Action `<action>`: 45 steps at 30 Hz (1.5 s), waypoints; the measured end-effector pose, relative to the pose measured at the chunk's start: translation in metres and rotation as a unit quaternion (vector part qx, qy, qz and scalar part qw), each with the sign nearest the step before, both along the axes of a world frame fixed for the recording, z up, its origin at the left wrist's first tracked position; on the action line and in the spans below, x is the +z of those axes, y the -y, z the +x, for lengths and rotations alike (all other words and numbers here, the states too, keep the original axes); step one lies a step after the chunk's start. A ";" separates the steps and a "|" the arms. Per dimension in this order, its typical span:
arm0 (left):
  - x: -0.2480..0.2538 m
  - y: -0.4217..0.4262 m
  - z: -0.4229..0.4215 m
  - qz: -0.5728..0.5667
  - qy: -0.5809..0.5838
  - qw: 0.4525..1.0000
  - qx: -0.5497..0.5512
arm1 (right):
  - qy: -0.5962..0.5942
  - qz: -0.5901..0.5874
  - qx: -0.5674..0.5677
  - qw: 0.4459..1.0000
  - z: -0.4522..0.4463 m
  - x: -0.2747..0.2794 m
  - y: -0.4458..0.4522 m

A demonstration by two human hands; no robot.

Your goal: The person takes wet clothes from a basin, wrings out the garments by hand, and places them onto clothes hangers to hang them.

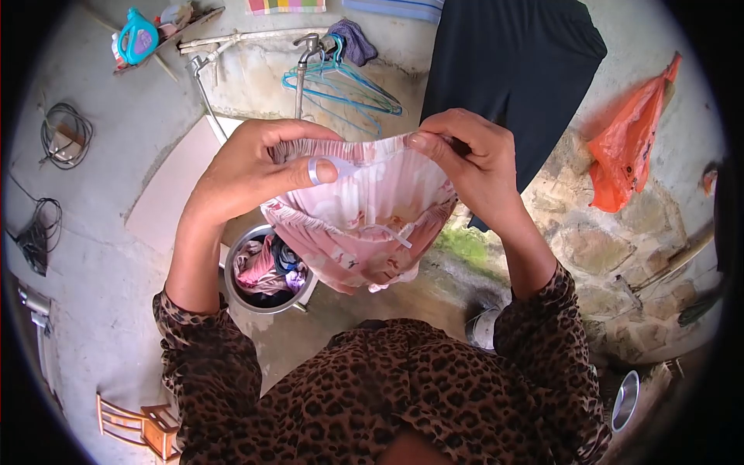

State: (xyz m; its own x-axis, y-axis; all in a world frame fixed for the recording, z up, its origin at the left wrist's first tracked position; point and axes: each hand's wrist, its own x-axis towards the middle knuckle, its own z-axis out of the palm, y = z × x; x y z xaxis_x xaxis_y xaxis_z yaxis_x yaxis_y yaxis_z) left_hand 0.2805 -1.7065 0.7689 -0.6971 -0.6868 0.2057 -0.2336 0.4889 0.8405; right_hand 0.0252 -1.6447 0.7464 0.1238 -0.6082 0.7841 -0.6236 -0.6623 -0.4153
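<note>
Pink patterned pants with a gathered elastic waistband (pixel 364 256) hang between my two hands, the waist opening facing up. On one side of the waistband my left hand (pixel 267 167) is closed, its thumb, with a pale band around it, laid along the inside. My right hand (pixel 473 155) pinches the far edge of the waistband between thumb and fingers. A small whitish bow or tag shows at the front of the waist. Below my left forearm stands a metal basin (pixel 230 288) with wet-looking clothes (pixel 267 267) in it.
Dark trousers (pixel 504 77) hang at the back right, beside an orange plastic bag (pixel 632 147). Blue hangers (pixel 349 89) hang from a tap (pixel 308 50). A teal detergent bottle (pixel 138 37) sits on a shelf at upper left. A wooden chair (pixel 147 426) stands at lower left.
</note>
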 end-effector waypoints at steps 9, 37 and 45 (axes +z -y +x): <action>-0.001 -0.015 -0.005 -0.092 -0.028 0.994 0.051 | -0.053 -0.025 -0.028 0.998 0.000 -0.001 -0.003; -0.039 -0.022 0.011 0.086 -0.052 0.990 0.102 | -0.005 0.342 0.258 0.904 0.004 -0.058 0.041; -0.044 -0.024 0.027 0.147 -0.120 0.972 0.141 | 0.091 0.418 0.083 0.900 -0.012 -0.132 0.178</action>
State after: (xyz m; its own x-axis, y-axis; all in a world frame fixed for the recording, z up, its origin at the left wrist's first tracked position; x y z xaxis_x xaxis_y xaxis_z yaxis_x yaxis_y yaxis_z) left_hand 0.3074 -1.6824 0.7247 -0.4283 -0.8975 0.1052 -0.1040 0.1645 0.9809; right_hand 0.0132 -1.8229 0.6147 0.1838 -0.9799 0.0769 -0.4160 -0.1485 -0.8972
